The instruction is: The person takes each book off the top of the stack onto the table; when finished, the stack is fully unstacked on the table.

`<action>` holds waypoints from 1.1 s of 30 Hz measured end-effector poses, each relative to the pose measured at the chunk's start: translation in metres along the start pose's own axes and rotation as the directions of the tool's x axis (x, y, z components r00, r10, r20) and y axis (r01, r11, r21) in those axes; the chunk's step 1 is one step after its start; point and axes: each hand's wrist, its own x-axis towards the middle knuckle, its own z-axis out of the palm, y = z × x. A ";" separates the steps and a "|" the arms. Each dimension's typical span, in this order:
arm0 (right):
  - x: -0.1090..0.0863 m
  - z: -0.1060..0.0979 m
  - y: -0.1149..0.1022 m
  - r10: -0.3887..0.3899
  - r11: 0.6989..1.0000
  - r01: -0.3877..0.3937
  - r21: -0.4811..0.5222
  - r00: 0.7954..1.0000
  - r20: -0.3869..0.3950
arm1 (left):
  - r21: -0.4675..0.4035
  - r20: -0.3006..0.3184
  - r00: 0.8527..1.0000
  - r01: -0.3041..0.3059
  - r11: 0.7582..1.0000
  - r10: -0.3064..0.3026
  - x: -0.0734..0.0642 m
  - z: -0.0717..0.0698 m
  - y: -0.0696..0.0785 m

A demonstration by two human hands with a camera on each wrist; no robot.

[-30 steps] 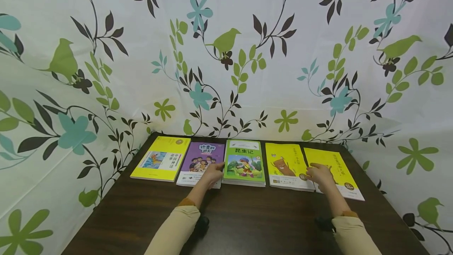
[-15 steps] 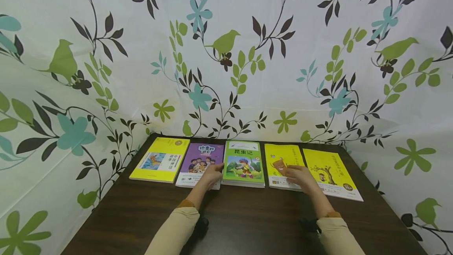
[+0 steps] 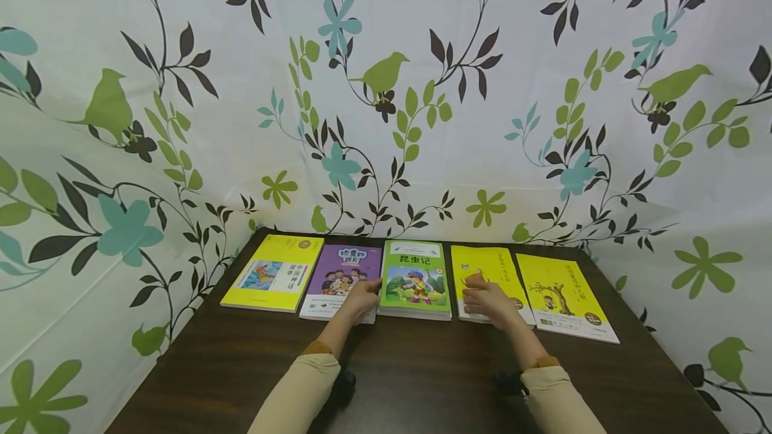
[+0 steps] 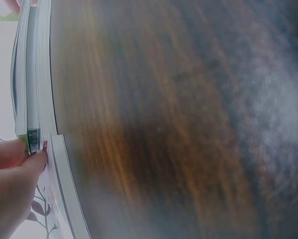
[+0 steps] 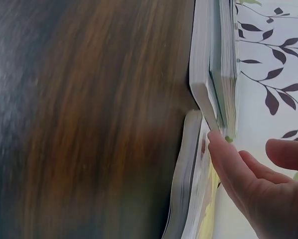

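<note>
In the head view my left hand (image 3: 360, 300) lies over the purple book (image 3: 356, 256), its fingertips at the left edge of the green book (image 3: 416, 286). The left wrist view shows my thumb (image 4: 35, 162) and finger against that corner, where a thick block of pages (image 4: 45, 74) lies beneath the green cover. My right hand (image 3: 491, 301) hovers above a yellow book (image 3: 509, 280), fingers stretched leftward. In the right wrist view its fingertips (image 5: 216, 139) appear near the corner of the stacked pages (image 5: 201, 50); contact is unclear.
Another yellow book (image 3: 274, 270) ends the row at left, and a further yellow book (image 3: 563, 293) at right. All lie flat on the dark wooden table (image 3: 416, 380). Patterned cloth (image 3: 392, 173) rises behind. A dark device (image 3: 344, 387) sits under the left wrist.
My right hand has moved left, from between the two right-hand yellow books to above the nearer yellow one. The left hand has stayed at the green book's edge.
</note>
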 end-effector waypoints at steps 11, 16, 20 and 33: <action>0.005 0.018 -0.001 -0.064 0.998 0.064 -0.012 0.998 0.019 | 0.025 -0.005 1.000 -0.017 1.000 0.017 -0.003 0.001 0.004; 0.008 0.028 0.002 -0.041 0.997 0.040 -0.072 0.999 -0.019 | 0.012 0.003 1.000 0.010 1.000 -0.010 -0.001 0.002 0.004; 0.008 0.035 0.004 -0.049 0.992 0.044 -0.119 0.998 -0.036 | 0.035 -0.012 1.000 0.029 0.999 -0.028 0.000 0.002 0.004; 0.011 0.051 0.007 -0.042 0.989 0.036 -0.144 0.998 -0.038 | 0.107 -0.023 0.999 -0.039 0.993 0.041 0.003 0.000 0.001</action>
